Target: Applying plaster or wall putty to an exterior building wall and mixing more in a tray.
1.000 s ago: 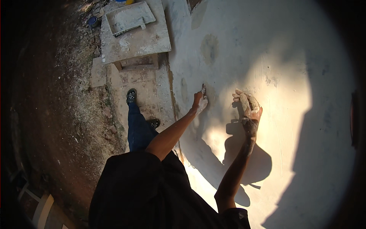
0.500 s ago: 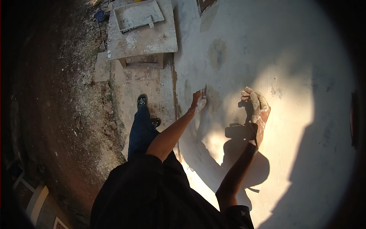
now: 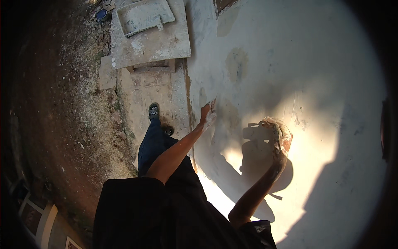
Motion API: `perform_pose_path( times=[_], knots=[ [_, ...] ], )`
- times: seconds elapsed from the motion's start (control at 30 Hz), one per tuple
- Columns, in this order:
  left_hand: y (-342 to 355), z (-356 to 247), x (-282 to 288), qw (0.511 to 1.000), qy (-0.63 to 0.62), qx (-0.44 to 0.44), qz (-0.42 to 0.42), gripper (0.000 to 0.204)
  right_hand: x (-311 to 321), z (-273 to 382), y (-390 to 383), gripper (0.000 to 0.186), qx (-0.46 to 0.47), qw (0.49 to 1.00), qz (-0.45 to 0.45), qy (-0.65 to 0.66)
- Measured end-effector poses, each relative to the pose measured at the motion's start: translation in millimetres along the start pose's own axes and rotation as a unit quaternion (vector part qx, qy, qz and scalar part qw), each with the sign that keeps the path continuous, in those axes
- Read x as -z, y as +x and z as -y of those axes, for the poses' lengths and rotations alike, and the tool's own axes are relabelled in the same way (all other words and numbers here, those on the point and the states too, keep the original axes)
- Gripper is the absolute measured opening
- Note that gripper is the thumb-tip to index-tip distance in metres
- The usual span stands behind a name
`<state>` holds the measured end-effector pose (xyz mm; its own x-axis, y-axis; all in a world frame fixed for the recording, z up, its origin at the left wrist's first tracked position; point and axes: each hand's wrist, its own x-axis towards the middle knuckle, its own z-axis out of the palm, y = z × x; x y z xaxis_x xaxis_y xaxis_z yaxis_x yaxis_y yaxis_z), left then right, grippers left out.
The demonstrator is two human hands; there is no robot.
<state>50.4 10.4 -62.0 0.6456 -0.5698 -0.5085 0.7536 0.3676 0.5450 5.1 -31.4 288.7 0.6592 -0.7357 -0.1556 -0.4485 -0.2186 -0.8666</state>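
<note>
A pale plastered wall (image 3: 265, 62) with several darker damp-looking patches fills the right side. My left hand (image 3: 208, 114), whitened with plaster dust, is closed near the wall. A thin, flat tool (image 3: 214, 100), seen nearly edge-on, sticks out beyond its fingers; its exact kind is unclear. Farther right, in a sunlit area, my right hand (image 3: 280, 135) is coated in whitish plaster and held close against the wall. Its fingers are curled, and whatever they may hold is hidden. My shadow falls on the wall beside it.
A low wooden table (image 3: 174, 41) splashed with white stands ahead against the wall, bearing a paint tray (image 3: 145, 18). Left of it sits a small blue-topped container (image 3: 102, 15). Rubble-strewn ground (image 3: 87, 103) lies left of the paved strip (image 3: 134, 91) where my feet are.
My right hand has moved down the wall, toward me, and its fingers look more curled. My left hand has shifted slightly left. The view has moved a little.
</note>
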Motion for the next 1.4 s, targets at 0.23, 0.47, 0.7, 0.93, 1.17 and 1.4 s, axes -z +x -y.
perform_pose_path(
  times=[0.23,0.47,0.7,0.93,1.17,1.4],
  knots=[
    [-61,-15,-76,0.938,0.317,-0.141,-0.014,0.041,-7,-4,15,0.029,-0.019,1.0,0.017,-0.013],
    [-61,-8,-20,0.999,-0.009,-0.045,0.026,0.004,-8,-7,13,0.03,-0.018,0.999,0.038,-0.012],
    [-14,10,-41,0.986,0.153,-0.07,-0.005,0.024,-8,-7,29,0.031,0.002,0.996,0.083,-0.031],
    [-102,-5,-83,0.939,0.32,-0.099,0.08,0.047,-6,-8,39,0.035,-0.02,0.993,0.1,-0.067],
    [-27,19,-22,0.985,0.161,-0.056,-0.013,0.034,-6,-7,37,0.033,-0.034,0.992,0.101,-0.063],
    [-84,24,-86,0.917,0.341,-0.205,-0.022,0.065,-7,-8,33,0.031,-0.04,0.992,0.099,-0.067]
  ],
)
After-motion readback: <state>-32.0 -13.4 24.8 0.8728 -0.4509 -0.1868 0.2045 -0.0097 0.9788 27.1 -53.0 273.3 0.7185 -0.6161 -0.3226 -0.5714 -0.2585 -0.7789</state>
